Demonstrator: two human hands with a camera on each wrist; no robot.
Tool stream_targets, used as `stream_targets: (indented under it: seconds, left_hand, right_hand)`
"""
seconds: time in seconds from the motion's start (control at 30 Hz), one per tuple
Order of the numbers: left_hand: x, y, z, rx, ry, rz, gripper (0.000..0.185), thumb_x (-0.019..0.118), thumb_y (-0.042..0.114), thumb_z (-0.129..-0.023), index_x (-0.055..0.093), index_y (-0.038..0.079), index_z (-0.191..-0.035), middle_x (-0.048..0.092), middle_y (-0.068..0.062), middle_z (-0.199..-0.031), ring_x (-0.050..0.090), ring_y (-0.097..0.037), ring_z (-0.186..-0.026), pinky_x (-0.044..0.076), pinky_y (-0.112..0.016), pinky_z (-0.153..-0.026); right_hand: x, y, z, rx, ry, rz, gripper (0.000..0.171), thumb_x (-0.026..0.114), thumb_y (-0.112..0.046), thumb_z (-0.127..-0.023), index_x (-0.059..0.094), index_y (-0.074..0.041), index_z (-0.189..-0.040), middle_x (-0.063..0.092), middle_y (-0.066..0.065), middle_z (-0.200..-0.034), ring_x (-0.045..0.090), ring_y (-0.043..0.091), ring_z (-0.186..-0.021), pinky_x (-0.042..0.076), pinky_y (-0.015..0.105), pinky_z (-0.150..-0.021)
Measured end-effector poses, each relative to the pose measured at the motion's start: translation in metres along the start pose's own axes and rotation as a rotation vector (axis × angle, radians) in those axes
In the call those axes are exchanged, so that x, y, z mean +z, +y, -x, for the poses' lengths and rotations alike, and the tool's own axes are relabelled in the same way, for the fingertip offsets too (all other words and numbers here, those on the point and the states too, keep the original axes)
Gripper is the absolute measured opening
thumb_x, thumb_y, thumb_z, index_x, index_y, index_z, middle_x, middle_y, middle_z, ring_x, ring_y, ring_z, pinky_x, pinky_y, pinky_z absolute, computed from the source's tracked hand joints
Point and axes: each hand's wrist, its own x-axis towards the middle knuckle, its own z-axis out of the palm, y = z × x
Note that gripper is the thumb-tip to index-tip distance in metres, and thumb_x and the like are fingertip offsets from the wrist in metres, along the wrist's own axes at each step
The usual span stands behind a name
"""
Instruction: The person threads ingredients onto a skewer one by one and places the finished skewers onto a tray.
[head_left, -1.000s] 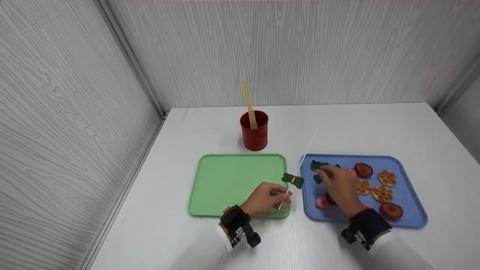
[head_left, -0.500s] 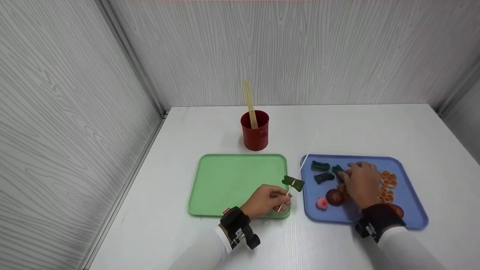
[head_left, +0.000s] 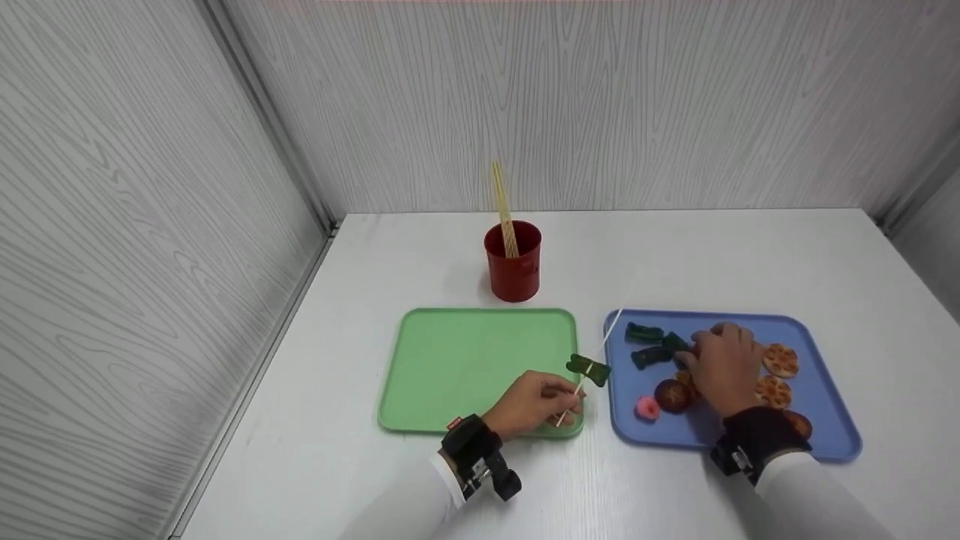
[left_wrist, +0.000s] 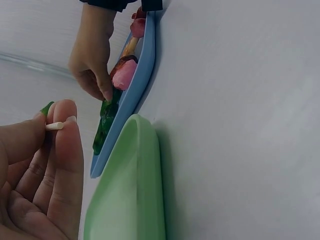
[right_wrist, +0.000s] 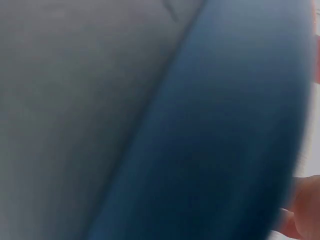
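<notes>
My left hand point(head_left: 571, 397) pinches a thin wooden skewer point(head_left: 600, 352) over the green tray's point(head_left: 465, 360) near right corner. A dark green piece point(head_left: 589, 369) is threaded on it. The left wrist view shows thumb and forefinger point(left_wrist: 55, 122) closed on the stick's end. My right hand point(head_left: 686, 358) is low over the blue tray point(head_left: 825, 420). Its curled fingertips point(left_wrist: 102, 92) come down among dark green pieces point(head_left: 651, 355) and a pink piece point(left_wrist: 122, 75). Whether it holds one is hidden. The right wrist view is a blur of blue tray.
A red cup point(head_left: 514, 261) with more skewers point(head_left: 504, 210) stands behind the green tray. The blue tray also holds lotus-root slices point(head_left: 780, 360), a brown mushroom cap point(head_left: 673, 394) and a pink piece point(head_left: 646, 409). Grey wood-grain walls enclose the white table point(head_left: 360, 300).
My right hand moved right from the blue tray's left part to its middle, uncovering the green pieces, then stayed almost still. My left hand keeps the skewer steady.
</notes>
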Motion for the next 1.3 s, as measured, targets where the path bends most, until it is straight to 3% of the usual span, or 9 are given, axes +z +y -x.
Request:
stream_targets:
  seconds: [0.3,0.6,0.8,1.1,1.3]
  left_hand:
    - [-0.001,-0.003,-0.001,0.032,-0.023,-0.023,0.023,0.061,0.002,-0.095,0.065,-0.012,-0.112,0.071,-0.011,-0.087,0.064,-0.006,-0.067,0.052,-0.019,-0.061]
    - [0.003,0.0,-0.001,0.019,0.009,-0.048,0.021,0.062,0.002,-0.094,0.067,-0.01,-0.11,0.071,-0.02,-0.091,0.063,-0.008,-0.066,0.052,-0.019,-0.06]
    - [0.003,0.002,0.0,0.017,0.007,-0.049,0.021,0.062,0.002,-0.094,0.067,-0.01,-0.111,0.071,-0.02,-0.091,0.062,-0.008,-0.065,0.051,-0.019,-0.06]
    - [0.005,0.0,0.003,0.031,-0.004,-0.084,0.021,0.063,0.003,-0.094,0.068,-0.01,-0.109,0.072,-0.017,-0.089,0.062,-0.006,-0.068,0.049,-0.017,-0.06]
    - [0.007,0.0,0.004,0.006,0.005,-0.059,0.02,0.064,0.003,-0.093,0.069,-0.009,-0.108,0.072,-0.016,-0.089,0.063,-0.007,-0.068,0.049,-0.017,-0.06]
  right_hand:
    - [0.002,-0.002,0.002,-0.082,0.042,-0.01,0.016,0.08,-0.01,-0.078,0.073,0.004,-0.081,0.06,0.028,-0.102,0.048,0.048,-0.101,0.035,0.066,-0.082]
    - [0.001,-0.003,0.003,-0.131,0.106,-0.027,0.01,0.079,-0.005,-0.079,0.074,0.003,-0.082,0.062,0.025,-0.093,0.051,0.045,-0.092,0.039,0.062,-0.075]
    - [-0.005,-0.008,-0.001,-0.153,0.103,-0.058,0.008,0.077,-0.003,-0.081,0.074,0.003,-0.085,0.065,0.024,-0.089,0.055,0.043,-0.085,0.042,0.058,-0.071]
    - [-0.021,-0.018,-0.005,-0.085,0.04,-0.22,0.01,0.068,-0.007,-0.091,0.073,0.002,-0.093,0.071,0.016,-0.081,0.066,0.03,-0.072,0.052,0.045,-0.061]
    - [-0.028,-0.023,-0.008,-0.028,0.092,-0.324,0.013,0.067,-0.01,-0.092,0.073,0.0,-0.099,0.072,0.013,-0.08,0.065,0.023,-0.067,0.045,0.022,-0.055]
